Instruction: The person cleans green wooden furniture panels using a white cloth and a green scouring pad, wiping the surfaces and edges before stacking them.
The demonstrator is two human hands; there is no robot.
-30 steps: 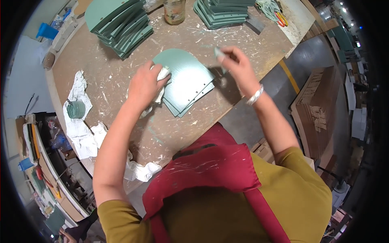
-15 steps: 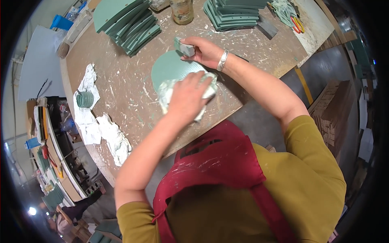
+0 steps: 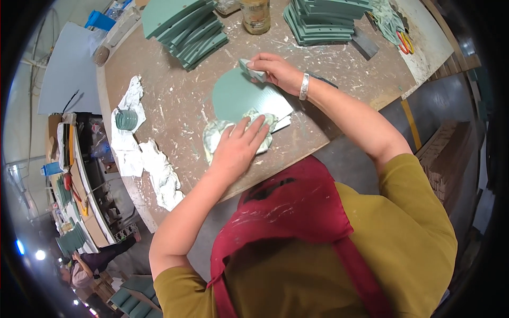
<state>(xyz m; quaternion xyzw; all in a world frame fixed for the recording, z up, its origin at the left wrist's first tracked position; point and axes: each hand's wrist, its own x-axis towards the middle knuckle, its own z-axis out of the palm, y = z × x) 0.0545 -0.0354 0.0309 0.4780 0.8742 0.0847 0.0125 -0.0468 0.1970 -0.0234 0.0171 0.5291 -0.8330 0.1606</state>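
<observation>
The green panel [image 3: 233, 95] is lying flat on the tabletop [image 3: 175, 122], close to the near edge. The left hand [image 3: 238, 148] is resting nearly flat, fingers extended and slightly parted, on a crumpled white-and-green cloth [image 3: 216, 138] that is overlapping the panel's near side; whether the fingers are gripping the cloth cannot be told. The right hand [image 3: 278, 71], partly closed, is pinching a small pale-green block [image 3: 253, 70] at the panel's far side. Along the tabletop's left edge, a green jar [image 3: 126, 120] is standing on white cloth [image 3: 127, 153]. Two stacks of green panels [image 3: 183, 32] are standing toward the far edge.
</observation>
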